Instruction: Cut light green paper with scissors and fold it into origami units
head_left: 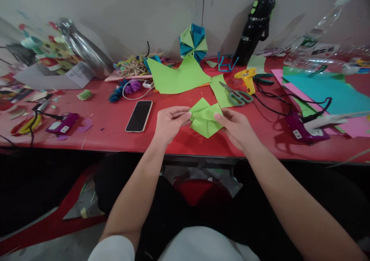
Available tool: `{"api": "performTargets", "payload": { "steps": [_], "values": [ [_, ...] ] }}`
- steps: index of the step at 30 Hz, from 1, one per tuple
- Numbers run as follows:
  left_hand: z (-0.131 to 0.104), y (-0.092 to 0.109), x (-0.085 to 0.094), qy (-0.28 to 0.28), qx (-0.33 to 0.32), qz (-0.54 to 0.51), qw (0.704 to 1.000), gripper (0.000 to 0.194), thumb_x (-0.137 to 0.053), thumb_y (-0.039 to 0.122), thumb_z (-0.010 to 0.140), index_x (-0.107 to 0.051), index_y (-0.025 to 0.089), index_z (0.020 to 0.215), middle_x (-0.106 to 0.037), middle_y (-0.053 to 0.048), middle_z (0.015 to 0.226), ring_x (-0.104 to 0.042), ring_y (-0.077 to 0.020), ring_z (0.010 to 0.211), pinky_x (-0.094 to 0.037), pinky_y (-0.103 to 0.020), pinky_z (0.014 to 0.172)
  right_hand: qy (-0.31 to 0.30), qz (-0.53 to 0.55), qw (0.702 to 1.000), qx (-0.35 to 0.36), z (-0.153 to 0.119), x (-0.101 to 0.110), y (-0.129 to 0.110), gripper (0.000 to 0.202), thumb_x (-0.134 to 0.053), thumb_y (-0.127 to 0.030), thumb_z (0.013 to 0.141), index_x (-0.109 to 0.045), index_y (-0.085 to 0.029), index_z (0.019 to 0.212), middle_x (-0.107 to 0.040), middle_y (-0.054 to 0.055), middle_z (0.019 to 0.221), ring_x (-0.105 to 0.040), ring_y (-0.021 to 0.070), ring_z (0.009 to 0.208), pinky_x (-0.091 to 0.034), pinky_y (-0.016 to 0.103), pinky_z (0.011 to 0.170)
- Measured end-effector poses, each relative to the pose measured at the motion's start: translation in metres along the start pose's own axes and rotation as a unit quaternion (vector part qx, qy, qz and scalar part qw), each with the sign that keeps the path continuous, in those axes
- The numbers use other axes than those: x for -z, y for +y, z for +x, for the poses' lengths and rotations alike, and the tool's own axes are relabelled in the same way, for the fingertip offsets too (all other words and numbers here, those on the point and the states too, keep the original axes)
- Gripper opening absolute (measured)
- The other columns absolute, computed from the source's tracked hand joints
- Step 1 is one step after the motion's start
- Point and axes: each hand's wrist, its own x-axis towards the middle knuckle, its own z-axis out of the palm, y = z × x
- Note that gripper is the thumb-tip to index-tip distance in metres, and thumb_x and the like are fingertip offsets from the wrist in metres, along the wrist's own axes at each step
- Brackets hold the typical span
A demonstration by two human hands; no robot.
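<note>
Shirt up close, left hand and right hand pinching folded paper with their fingers, phone leftward, scissors beyond!

Folded green paper, partly hidden by hands

We count 2 hands: left hand, right hand. 1 folded green paper. 1 phone. 1 scissors pair. 1 yellow glue gun. 2 purple power blocks. 1 blue-green paper rosette. 1 steel flask. 1 black bottle. 1 carton. Clear plastic bottles: we make it 2, probably; they overlap at right.
</note>
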Motion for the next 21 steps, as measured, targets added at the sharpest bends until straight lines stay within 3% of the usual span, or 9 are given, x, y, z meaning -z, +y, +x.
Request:
{"api": "performTargets", "payload": {
  "steps": [3, 10, 15, 19, 21],
  "values": [
    [-0.0021, -0.0012, -0.0043, -0.01, 0.012, -0.001, 1.0, 0.036, -0.089, 0.034, 0.067, -0.079, 0.015, 0.096, -0.08, -0.008, 0.087, -0.077, -0.0241, 0.084, -0.066, -0.037, 0.081, -0.011, -0.005, 1.0, -0.008, -0.003, -0.0046, 0.003, 0.039, -0.089, -0.04, 0.068, -0.076, -0.022, 0.1, -0.078, 0.008, 0.109, -0.073, 0.027, 0.101, -0.061, 0.044, 0.09],
    [-0.0016, -0.0042, -0.0056, 0.003, 0.02, -0.028, 0.999, 0.034, -0.088, 0.032, 0.068, -0.078, 0.013, 0.095, -0.079, -0.008, 0.083, -0.077, -0.0221, 0.079, -0.066, -0.037, 0.08, 0.059, -0.037, 0.997, 0.037, -0.0022, -0.0041, 0.0042, 0.031, -0.085, -0.044, 0.073, -0.079, -0.02, 0.091, -0.079, 0.006, 0.087, -0.073, 0.022, 0.078, -0.062, 0.038, 0.075],
    [-0.0003, -0.0048, -0.0085, 0.029, 0.037, -0.044, 0.998, 0.032, -0.089, 0.03, 0.066, -0.078, 0.012, 0.091, -0.078, -0.007, 0.079, -0.076, -0.0208, 0.077, -0.066, -0.037, 0.08, 0.108, -0.061, 0.989, 0.085, -0.0029, -0.0089, 0.0038, 0.028, -0.083, -0.044, 0.075, -0.08, -0.021, 0.089, -0.08, 0.005, 0.084, -0.073, 0.0204, 0.073, -0.06, 0.034, 0.068],
    [0.0004, -0.0066, -0.0093, 0.038, 0.041, -0.058, 0.997, 0.03, -0.089, 0.028, 0.066, -0.078, 0.013, 0.09, -0.078, -0.007, 0.079, -0.076, -0.0198, 0.076, -0.066, -0.035, 0.079, 0.116, -0.072, 0.986, 0.1, -0.0029, -0.0101, 0.0058, 0.029, -0.082, -0.045, 0.076, -0.08, -0.02, 0.091, -0.08, 0.006, 0.085, -0.073, 0.0209, 0.074, -0.06, 0.035, 0.069],
    [0.0011, -0.0076, -0.0074, 0.037, 0.036, -0.056, 0.997, 0.031, -0.089, 0.029, 0.068, -0.078, 0.013, 0.092, -0.079, -0.008, 0.082, -0.077, -0.0205, 0.079, -0.066, -0.035, 0.08, 0.09, -0.067, 0.989, 0.095, -0.0027, -0.0076, 0.0053, 0.028, -0.081, -0.044, 0.078, -0.08, -0.02, 0.092, -0.08, 0.005, 0.084, -0.074, 0.0206, 0.074, -0.06, 0.035, 0.071]
  ]
}}
